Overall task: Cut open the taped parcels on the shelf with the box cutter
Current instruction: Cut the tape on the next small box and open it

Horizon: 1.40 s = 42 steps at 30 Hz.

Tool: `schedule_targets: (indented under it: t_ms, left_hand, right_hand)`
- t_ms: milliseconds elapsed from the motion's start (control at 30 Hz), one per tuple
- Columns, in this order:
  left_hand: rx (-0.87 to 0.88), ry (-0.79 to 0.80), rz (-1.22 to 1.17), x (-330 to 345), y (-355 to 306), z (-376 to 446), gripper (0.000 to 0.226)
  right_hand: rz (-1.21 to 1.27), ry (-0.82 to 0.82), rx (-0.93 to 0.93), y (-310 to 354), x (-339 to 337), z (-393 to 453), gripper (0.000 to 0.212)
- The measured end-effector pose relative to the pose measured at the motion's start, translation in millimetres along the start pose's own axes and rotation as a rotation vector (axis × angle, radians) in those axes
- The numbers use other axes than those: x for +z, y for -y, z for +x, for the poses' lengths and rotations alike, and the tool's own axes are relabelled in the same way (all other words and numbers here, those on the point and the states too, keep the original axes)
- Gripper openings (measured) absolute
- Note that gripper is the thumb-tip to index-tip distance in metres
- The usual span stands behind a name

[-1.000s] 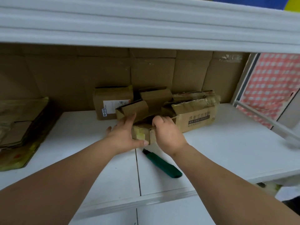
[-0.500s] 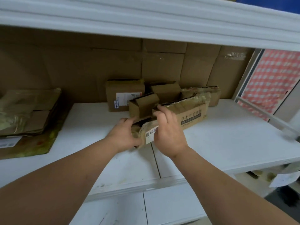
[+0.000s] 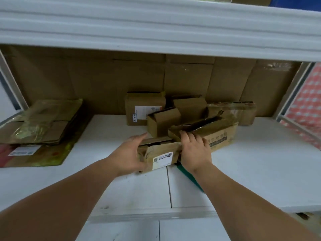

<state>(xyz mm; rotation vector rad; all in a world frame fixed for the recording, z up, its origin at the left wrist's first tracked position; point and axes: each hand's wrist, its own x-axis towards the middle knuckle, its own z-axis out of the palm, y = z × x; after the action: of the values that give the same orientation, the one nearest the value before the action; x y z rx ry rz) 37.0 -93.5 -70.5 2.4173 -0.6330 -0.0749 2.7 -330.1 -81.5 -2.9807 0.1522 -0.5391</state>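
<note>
Both hands, left (image 3: 129, 153) and right (image 3: 194, 152), are gripping a crumpled cardboard parcel (image 3: 160, 154); the right wrist is hiding most of the green cutter (image 3: 188, 176).

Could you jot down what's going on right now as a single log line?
left hand: grips small brown cardboard parcel | right hand: holds parcel's other end | green box cutter: lying on white shelf, under right wrist
</note>
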Motion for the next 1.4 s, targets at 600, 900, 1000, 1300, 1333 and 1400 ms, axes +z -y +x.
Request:
schedule_targets:
  t_ms: [600,900,1000,1300,1333,1400]
  left_hand:
    - [0.032,-0.1,0.016,10,-27,9,0.081]
    - [0.024,-0.077,-0.016,19,-25,11,0.063]
    - [0.041,-0.044,0.007,19,-26,15,0.07]
    - [-0.136,0.056,-0.273,14,-22,22,0.052]
    - [-0.139,0.063,-0.275,14,-23,23,0.053]
    - [-0.137,0.07,-0.246,14,-25,25,0.056]
  right_hand:
    - [-0.015,-0.05,0.03,-24,0,23,0.061]
    - [-0.032,-0.008,0.066,-28,4,15,0.068]
    - [-0.066,-0.003,0.058,-31,4,12,0.067]
    - [-0.08,0.003,0.1,-38,0,15,0.059]
    - [-0.084,0.011,0.101,-39,0,15,0.058]
    - [-0.09,0.017,0.103,-40,3,14,0.057]
